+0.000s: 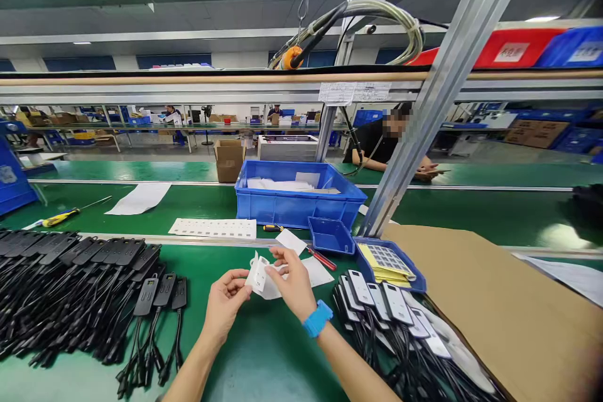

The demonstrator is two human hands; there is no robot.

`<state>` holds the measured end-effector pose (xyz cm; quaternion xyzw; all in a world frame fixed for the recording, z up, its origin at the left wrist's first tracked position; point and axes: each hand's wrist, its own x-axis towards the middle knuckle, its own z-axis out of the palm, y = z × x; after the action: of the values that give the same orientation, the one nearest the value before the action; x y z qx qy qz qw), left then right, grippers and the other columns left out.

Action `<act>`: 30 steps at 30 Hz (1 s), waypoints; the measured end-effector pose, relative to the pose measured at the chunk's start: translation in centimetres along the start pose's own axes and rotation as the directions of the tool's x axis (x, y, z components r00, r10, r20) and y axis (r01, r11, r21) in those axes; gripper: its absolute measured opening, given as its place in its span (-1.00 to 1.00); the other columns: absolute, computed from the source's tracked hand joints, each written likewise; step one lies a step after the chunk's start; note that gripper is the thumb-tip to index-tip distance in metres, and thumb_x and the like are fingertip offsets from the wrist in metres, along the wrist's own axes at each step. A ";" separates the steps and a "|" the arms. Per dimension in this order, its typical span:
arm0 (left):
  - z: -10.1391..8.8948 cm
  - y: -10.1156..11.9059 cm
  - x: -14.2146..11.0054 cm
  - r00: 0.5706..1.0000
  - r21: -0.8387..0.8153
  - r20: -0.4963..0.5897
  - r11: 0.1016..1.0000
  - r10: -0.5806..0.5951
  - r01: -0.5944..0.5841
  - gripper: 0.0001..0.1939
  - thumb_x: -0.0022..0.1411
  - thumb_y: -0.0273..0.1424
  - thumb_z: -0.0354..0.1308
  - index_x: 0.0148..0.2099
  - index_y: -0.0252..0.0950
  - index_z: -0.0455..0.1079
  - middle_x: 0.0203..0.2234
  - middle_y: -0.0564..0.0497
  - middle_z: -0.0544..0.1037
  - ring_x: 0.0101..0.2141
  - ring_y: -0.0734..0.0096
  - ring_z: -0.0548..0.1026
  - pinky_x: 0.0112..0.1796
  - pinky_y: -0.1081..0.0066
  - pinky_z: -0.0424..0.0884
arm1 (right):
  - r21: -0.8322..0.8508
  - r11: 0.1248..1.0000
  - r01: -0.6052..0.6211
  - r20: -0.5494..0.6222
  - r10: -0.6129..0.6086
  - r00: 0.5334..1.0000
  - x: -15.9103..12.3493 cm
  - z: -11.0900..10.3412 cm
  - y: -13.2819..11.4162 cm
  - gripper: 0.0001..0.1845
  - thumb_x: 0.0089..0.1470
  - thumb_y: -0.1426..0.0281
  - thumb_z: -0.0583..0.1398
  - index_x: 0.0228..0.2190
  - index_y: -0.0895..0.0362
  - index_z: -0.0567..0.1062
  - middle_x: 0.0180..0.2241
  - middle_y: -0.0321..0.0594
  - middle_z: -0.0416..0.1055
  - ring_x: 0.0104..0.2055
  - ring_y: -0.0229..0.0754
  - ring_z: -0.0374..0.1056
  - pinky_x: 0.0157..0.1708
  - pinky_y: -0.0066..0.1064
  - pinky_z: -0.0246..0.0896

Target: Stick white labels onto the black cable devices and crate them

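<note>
My left hand (223, 299) pinches the lower left edge of a small white label sheet (258, 272) with dark print on it. From the other side, my right hand (293, 281), with a blue band at the wrist, has thumb and fingers bent at the sheet's right edge. Its exact fingertip contact is partly hidden. Behind and below the hands lie loose white papers (318, 271). To the left, black cabled modules (147, 295) rest in rows with their leads toward me. On the right, a pile of cabled modules with white faces (360, 289) fans out.
A blue bin (301, 204) of white papers stands behind the hands, beside a small blue tray (331, 236). A red screwdriver (322, 259) lies nearby. Another tray holds yellow-backed label sheets (385, 264). Cardboard (499, 301) covers the right side; a metal post (443, 88) slants up. A person sits opposite.
</note>
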<state>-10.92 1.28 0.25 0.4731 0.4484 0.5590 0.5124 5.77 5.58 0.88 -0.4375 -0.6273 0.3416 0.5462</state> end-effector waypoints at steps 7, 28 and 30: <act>-0.1 -0.5 -0.1 1.000 -0.084 -0.006 0.996 -0.006 0.006 -0.63 -0.02 -0.30 0.38 -0.19 -0.29 0.38 -0.46 0.00 0.61 -0.44 0.46 0.47 -0.31 0.48 0.35 | -0.158 0.956 0.247 0.172 -0.220 0.960 -2.6 0.4 -1.6 -0.90 0.08 0.43 0.22 -0.33 0.06 0.55 -0.30 -0.21 0.53 -0.20 -0.10 0.40 -0.18 -0.28 0.28; -0.2 -0.5 0.0 0.988 -0.138 -0.008 0.979 -0.153 0.150 -0.64 -0.01 -0.18 0.36 -0.30 -0.37 0.49 -0.46 -0.03 0.54 -0.50 0.50 0.42 -0.45 0.50 0.42 | -0.223 0.875 0.429 0.200 -0.390 0.899 -4.9 1.1 0.0 -0.84 0.14 0.48 0.15 -0.26 0.08 0.51 -0.27 -0.16 0.50 -0.27 -0.13 0.36 -0.27 -0.29 0.23; -0.3 -0.6 -0.1 0.984 -0.114 0.025 0.977 -0.177 0.178 -0.65 -0.03 -0.18 0.37 -0.32 -0.38 0.50 -0.50 -0.03 0.54 -0.51 0.47 0.44 -0.45 0.47 0.42 | -0.128 0.966 0.226 0.123 -0.211 0.970 -4.9 1.1 0.3 -0.83 0.14 0.42 0.15 -0.20 0.10 0.49 -0.23 -0.12 0.46 -0.29 -0.15 0.35 -0.31 -0.31 0.27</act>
<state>-11.12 1.26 -0.35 0.4049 0.4519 0.5325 0.5902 4.80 1.28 -1.47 -0.3840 -0.7231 0.2570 0.5135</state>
